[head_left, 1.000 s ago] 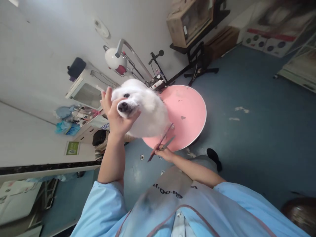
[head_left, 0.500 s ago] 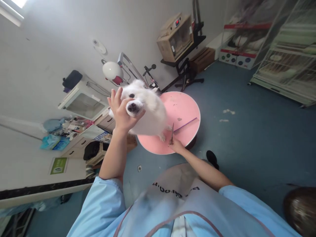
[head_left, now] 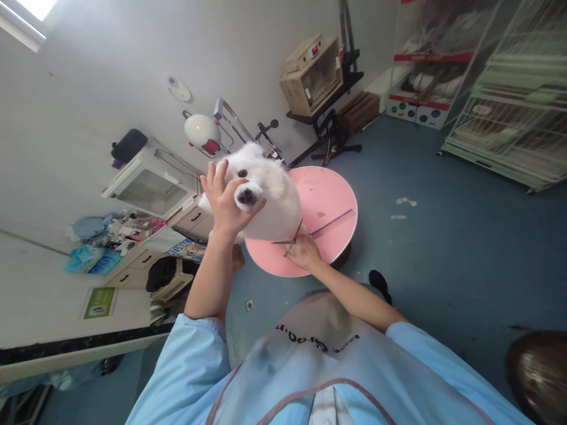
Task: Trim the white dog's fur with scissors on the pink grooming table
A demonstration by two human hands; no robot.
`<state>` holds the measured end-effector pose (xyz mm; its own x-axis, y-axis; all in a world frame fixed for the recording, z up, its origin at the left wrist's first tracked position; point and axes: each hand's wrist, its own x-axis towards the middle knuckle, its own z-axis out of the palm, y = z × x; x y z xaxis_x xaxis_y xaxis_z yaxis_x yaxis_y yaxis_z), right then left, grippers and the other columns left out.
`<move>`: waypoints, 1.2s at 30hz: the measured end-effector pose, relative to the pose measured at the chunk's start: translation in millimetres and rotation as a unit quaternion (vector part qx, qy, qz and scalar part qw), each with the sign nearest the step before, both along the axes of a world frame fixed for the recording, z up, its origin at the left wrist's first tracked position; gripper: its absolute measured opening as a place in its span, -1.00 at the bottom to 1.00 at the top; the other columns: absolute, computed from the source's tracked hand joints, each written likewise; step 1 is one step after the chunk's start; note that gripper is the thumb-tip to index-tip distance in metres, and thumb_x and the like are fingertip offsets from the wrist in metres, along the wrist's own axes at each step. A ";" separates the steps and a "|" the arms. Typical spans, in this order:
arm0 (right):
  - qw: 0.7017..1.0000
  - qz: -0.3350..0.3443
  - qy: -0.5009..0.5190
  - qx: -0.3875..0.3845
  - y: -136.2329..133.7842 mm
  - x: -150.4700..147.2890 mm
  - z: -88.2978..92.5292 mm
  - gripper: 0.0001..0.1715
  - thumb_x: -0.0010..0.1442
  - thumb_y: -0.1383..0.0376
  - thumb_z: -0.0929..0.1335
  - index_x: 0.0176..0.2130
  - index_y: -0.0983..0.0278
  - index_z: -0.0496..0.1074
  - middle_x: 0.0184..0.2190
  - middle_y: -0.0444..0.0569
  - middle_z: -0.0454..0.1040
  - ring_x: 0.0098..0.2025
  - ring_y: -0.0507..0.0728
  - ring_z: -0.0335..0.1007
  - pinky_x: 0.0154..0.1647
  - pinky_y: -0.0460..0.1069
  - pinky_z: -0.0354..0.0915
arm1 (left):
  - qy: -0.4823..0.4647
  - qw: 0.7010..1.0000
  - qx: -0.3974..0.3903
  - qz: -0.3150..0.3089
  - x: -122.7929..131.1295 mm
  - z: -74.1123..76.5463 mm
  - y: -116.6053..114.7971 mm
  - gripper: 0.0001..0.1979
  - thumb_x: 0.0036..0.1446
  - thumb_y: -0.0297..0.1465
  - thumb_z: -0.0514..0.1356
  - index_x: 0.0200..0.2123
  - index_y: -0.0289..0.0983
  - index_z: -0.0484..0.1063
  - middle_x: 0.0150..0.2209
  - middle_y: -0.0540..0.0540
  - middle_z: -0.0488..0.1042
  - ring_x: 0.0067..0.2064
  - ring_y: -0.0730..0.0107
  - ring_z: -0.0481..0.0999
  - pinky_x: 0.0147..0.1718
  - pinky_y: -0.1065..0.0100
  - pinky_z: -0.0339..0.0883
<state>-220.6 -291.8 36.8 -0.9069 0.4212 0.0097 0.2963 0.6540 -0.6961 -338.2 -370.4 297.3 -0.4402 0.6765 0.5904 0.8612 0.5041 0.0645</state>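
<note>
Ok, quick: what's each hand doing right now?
Left hand: thumb and forefinger curved around the dog's muzzle, other fingers raised.
Right hand: holding scissors, blades spread open.

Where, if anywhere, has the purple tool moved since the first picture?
Yes: the purple tool went from right hand onto the pink table, nearer its picture-right side.

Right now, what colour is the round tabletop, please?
The round tabletop is pink, clearest in the head view.
</note>
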 end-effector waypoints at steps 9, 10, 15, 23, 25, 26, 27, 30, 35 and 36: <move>1.000 0.004 0.002 -0.025 15.8 7.5 14.9 -0.53 0.36 0.13 0.30 0.16 0.28 0.42 0.03 0.23 0.54 0.01 0.33 0.49 -0.03 0.13 0.35 | 0.001 1.000 -0.004 0.001 5.5 2.1 -3.4 -0.41 -0.06 0.19 0.30 -0.19 -0.17 0.49 0.45 -0.05 0.17 0.56 -0.11 -0.33 0.47 -0.24 -0.40; 1.000 0.004 0.010 -0.006 18.6 8.4 17.8 -0.49 0.31 0.11 0.36 0.14 0.32 0.42 0.03 0.27 0.53 0.04 0.36 0.46 0.02 0.15 0.33 | 0.005 1.000 -0.006 0.004 6.4 2.0 -3.6 -0.42 -0.05 0.19 0.30 -0.19 -0.17 0.49 0.44 -0.04 0.17 0.56 -0.11 -0.34 0.47 -0.23 -0.41; 1.000 0.010 -0.004 0.011 34.9 12.0 21.7 -0.60 0.28 0.26 0.35 0.08 0.36 0.43 -0.03 0.23 0.55 0.01 0.33 0.49 -0.01 0.11 0.32 | 0.016 1.000 -0.009 0.008 12.2 -0.3 -2.0 -0.49 -0.06 0.07 0.38 -0.14 -0.12 0.50 0.46 -0.09 0.14 0.56 -0.13 -0.29 0.47 -0.25 -0.44; 0.999 0.048 0.016 0.011 41.7 26.0 27.7 -0.54 0.22 0.21 0.41 0.04 0.41 0.44 0.00 0.31 0.51 0.08 0.39 0.44 0.11 0.18 0.28 | 0.002 1.000 -0.006 0.018 19.8 -0.5 -0.7 -0.48 -0.10 -0.01 0.43 -0.11 -0.10 0.48 0.46 -0.16 0.11 0.55 -0.20 -0.22 0.46 -0.25 -0.48; 0.999 0.037 0.029 0.028 44.3 24.7 33.7 -0.55 0.24 0.20 0.39 0.03 0.44 0.45 0.00 0.34 0.51 0.12 0.41 0.40 0.19 0.22 0.24 | -0.007 1.000 -0.010 0.026 22.1 0.1 -0.3 -0.50 -0.09 -0.01 0.42 -0.11 -0.10 0.48 0.47 -0.14 0.10 0.55 -0.18 -0.24 0.46 -0.23 -0.49; 0.999 0.036 0.026 0.024 45.9 24.6 34.8 -0.58 0.28 0.23 0.35 0.05 0.45 0.45 0.00 0.34 0.51 0.12 0.40 0.41 0.18 0.21 0.25 | -0.007 1.000 -0.011 0.028 23.2 0.2 -0.1 -0.50 -0.08 -0.01 0.42 -0.12 -0.11 0.48 0.47 -0.13 0.10 0.55 -0.18 -0.25 0.47 -0.22 -0.49; 0.999 0.039 0.020 0.014 47.4 25.3 34.3 -0.59 0.32 0.29 0.30 0.09 0.45 0.44 0.00 0.34 0.52 0.11 0.39 0.43 0.15 0.19 0.27 | -0.005 0.999 -0.011 0.030 24.2 0.0 0.2 -0.50 -0.08 0.00 0.41 -0.12 -0.11 0.49 0.47 -0.12 0.10 0.55 -0.17 -0.25 0.47 -0.22 -0.49; 0.998 0.066 0.008 -0.013 49.8 29.7 28.0 -0.47 0.35 0.36 0.22 0.26 0.37 0.33 0.04 0.29 0.53 0.07 0.35 0.47 0.06 0.16 0.34 | 0.013 0.999 -0.010 0.032 25.3 -1.3 0.6 -0.50 -0.09 0.01 0.42 -0.12 -0.10 0.49 0.46 -0.12 0.12 0.55 -0.18 -0.21 0.47 -0.23 -0.45; 0.995 0.084 0.052 0.025 52.7 26.3 29.5 -0.43 0.25 0.16 0.38 0.16 0.38 0.43 0.11 0.30 0.49 0.16 0.40 0.39 0.20 0.24 0.27 | 0.036 0.998 -0.024 0.048 23.0 -3.5 -1.8 -0.49 -0.08 0.01 0.41 -0.11 -0.10 0.50 0.45 -0.12 0.14 0.54 -0.18 -0.17 0.48 -0.23 -0.37; 0.995 0.085 0.050 0.018 54.8 24.3 31.7 -0.50 0.24 0.17 0.38 0.10 0.40 0.47 0.08 0.31 0.50 0.15 0.41 0.40 0.20 0.24 0.27 | 0.040 0.998 -0.025 0.051 22.3 -3.7 -2.4 -0.49 -0.07 0.01 0.41 -0.10 -0.10 0.50 0.45 -0.12 0.15 0.54 -0.17 -0.16 0.48 -0.22 -0.36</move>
